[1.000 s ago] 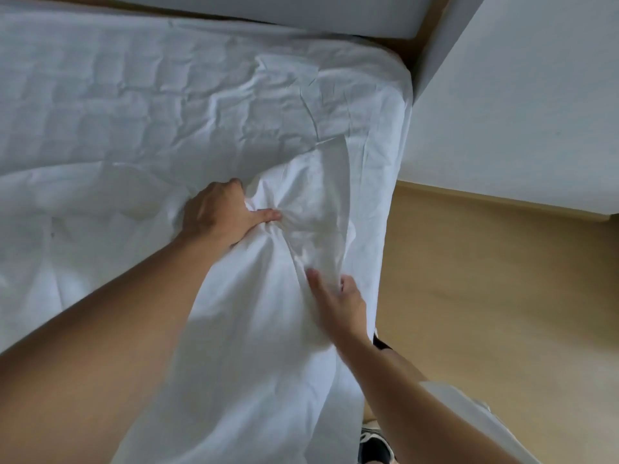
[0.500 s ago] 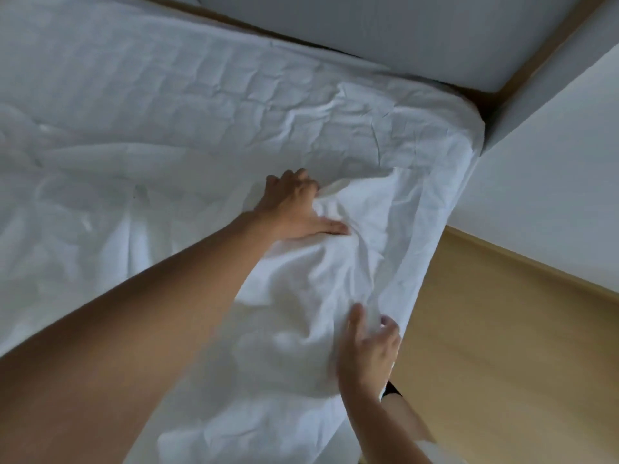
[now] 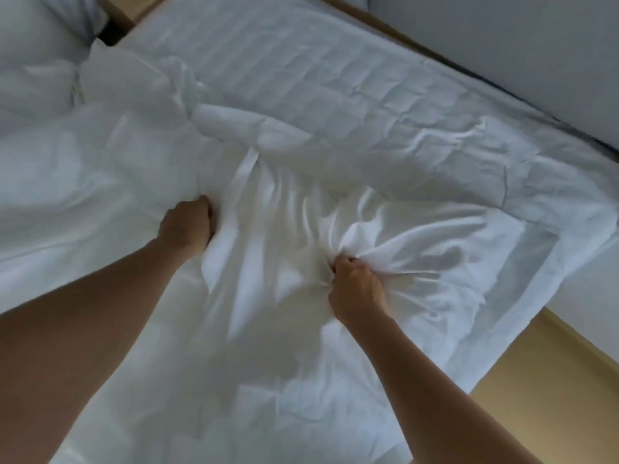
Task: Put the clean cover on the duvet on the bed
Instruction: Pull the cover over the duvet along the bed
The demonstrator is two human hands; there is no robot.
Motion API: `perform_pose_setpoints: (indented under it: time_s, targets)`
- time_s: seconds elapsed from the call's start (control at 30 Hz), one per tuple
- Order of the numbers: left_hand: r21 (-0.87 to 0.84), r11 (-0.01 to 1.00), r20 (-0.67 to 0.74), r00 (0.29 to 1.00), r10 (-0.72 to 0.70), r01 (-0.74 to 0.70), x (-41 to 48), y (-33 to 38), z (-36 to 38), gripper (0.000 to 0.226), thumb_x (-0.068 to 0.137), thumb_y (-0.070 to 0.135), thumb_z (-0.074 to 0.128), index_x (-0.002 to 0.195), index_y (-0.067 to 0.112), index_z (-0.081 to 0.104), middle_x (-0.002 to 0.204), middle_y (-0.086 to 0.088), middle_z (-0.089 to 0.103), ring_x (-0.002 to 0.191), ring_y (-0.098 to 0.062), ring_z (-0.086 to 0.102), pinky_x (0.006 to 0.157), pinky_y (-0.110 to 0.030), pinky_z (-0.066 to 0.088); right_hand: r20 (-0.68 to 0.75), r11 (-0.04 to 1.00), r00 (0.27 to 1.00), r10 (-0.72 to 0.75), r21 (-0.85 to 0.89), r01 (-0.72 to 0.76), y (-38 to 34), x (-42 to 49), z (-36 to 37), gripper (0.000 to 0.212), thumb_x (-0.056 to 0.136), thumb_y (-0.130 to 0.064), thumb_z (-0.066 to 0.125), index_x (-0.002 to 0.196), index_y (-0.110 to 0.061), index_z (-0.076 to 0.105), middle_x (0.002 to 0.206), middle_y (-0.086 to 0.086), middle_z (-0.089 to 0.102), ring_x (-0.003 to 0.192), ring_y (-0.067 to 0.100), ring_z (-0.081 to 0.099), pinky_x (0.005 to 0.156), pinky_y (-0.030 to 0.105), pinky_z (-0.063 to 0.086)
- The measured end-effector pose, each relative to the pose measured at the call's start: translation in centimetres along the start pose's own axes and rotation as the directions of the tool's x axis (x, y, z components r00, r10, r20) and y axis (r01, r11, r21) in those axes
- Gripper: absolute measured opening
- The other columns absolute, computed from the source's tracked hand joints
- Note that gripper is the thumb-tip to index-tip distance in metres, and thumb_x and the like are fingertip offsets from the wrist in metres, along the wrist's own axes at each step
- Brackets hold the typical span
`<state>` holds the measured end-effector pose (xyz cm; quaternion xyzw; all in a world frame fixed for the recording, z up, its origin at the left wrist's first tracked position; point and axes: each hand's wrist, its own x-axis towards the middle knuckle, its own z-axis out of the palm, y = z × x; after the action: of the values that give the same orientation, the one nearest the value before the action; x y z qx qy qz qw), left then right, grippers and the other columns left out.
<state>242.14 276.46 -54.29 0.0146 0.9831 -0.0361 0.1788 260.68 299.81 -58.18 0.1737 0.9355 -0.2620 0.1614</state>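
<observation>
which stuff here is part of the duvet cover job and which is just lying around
In the job:
white cover, bunched in the left hand and the right hand
bed under it

Just lying about:
pillow, top left
wooden floor beside the bed

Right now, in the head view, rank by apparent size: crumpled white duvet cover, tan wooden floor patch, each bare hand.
Crumpled white duvet cover
Tan wooden floor patch
Left hand and right hand, too alike to rank
</observation>
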Motion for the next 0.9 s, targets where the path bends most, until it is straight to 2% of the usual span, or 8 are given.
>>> perform_pose_setpoints:
  time_s: [0.17, 0.27, 0.4, 0.47, 0.53, 0.63, 0.7, 0.9]
  targets:
    - [-0.322, 0.945, -0.142, 0.990, 0.012, -0.058, -2.7, -2.4, 2.1, 0.036, 0.094, 0.028, 0.064, 0.120, 0.004, 0.062, 0.118, -0.024, 0.060, 0.110, -0.044, 0.057, 0.092, -0.051, 0.049, 0.123, 0.996, 0.989, -0.082, 0.033, 0.078, -0.6, -2.7, -1.0, 0.015, 0.092, -0.013, 0.060, 0.082, -0.022, 0.053, 0.092, 0.003, 0.067, 0.086, 0.028, 0.066, 0.067, 0.029, 0.044]
    - [-0.242, 0.968, -0.074, 0.996, 0.056, -0.072, -2.3, -2.5, 2.0, 0.059, 0.088, 0.037, 0.072, 0.135, 0.009, 0.051, 0.131, -0.023, 0.048, 0.120, -0.044, 0.048, 0.096, -0.054, 0.045, 0.454, 0.991, 0.887, -0.088, -0.049, 0.123, -1.3, -4.1, -2.3, 0.011, 0.088, -0.018, 0.066, 0.078, -0.018, 0.061, 0.083, 0.002, 0.068, 0.072, 0.018, 0.062, 0.059, 0.025, 0.043]
    - [-0.235, 0.964, -0.069, 0.991, 0.115, -0.128, -1.9, -2.3, 2.0, 0.003, 0.087, 0.018, 0.064, 0.088, 0.015, 0.063, 0.091, -0.014, 0.069, 0.090, -0.039, 0.065, 0.075, -0.035, 0.046, 0.665, 0.977, 0.746, -0.027, -0.140, 0.160, -3.0, -3.7, -4.3, 0.014, 0.081, -0.021, 0.066, 0.070, -0.020, 0.058, 0.072, -0.002, 0.062, 0.059, 0.010, 0.051, 0.053, 0.020, 0.040]
    - [-0.312, 0.940, -0.047, 0.990, 0.134, -0.142, -2.2, -2.9, 2.3, 0.003, 0.086, 0.013, 0.064, 0.084, 0.014, 0.067, 0.084, -0.010, 0.069, 0.083, -0.036, 0.065, 0.071, -0.032, 0.047, 0.672, 0.960, 0.740, -0.004, -0.204, 0.190, -3.8, -2.5, -4.8, 0.019, 0.083, -0.021, 0.069, 0.068, -0.023, 0.057, 0.071, -0.006, 0.058, 0.061, 0.011, 0.052, 0.054, 0.020, 0.040]
    - [-0.345, 0.923, -0.041, 0.985, 0.169, -0.173, -3.2, -4.3, 2.5, 0.003, 0.085, 0.011, 0.067, 0.085, 0.014, 0.067, 0.080, -0.005, 0.068, 0.079, -0.033, 0.063, 0.068, -0.031, 0.044, 0.578, 0.974, 0.815, -0.041, -0.158, 0.161, -4.7, -0.9, -5.0, 0.011, 0.087, -0.027, 0.074, 0.080, -0.023, 0.067, 0.083, -0.006, 0.067, 0.076, 0.014, 0.062, 0.065, 0.024, 0.047]
    - [-0.347, 0.914, -0.006, 0.976, 0.220, -0.208, -5.6, -7.7, 2.8, 0.014, 0.083, 0.006, 0.069, 0.077, 0.017, 0.064, 0.068, 0.003, 0.062, 0.066, -0.025, 0.059, 0.060, -0.029, 0.041, 0.065, 0.985, 0.986, -0.152, 0.087, 0.146, -6.6, 1.8, -4.6, 0.015, 0.088, -0.034, 0.075, 0.094, -0.022, 0.070, 0.099, -0.001, 0.069, 0.091, 0.019, 0.066, 0.082, 0.034, 0.055]
    - [-0.254, 0.954, 0.087, 0.979, 0.183, -0.156, -7.6, -11.2, 3.4, 0.022, 0.081, 0.005, 0.068, 0.070, 0.021, 0.058, 0.063, 0.006, 0.058, 0.061, -0.020, 0.056, 0.054, -0.029, 0.040, -0.248, 0.979, 0.948, -0.199, -0.004, 0.205, -8.2, 3.3, -3.4, 0.031, 0.086, -0.034, 0.077, 0.111, -0.018, 0.067, 0.110, 0.005, 0.064, 0.096, 0.024, 0.062, 0.084, 0.039, 0.054]
    - [0.131, 0.990, 0.392, 0.915, -0.098, 0.050, -11.9, -19.7, 3.6, 0.018, 0.078, 0.012, 0.058, 0.070, 0.024, 0.048, 0.082, 0.005, 0.061, 0.083, -0.020, 0.062, 0.065, -0.029, 0.045, -0.134, 0.953, 0.971, -0.200, -0.258, 0.161, -10.9, 4.6, -0.3, 0.029, 0.089, -0.008, 0.048, 0.114, -0.018, 0.060, 0.111, 0.001, 0.062, 0.102, 0.022, 0.061, 0.089, 0.032, 0.047]
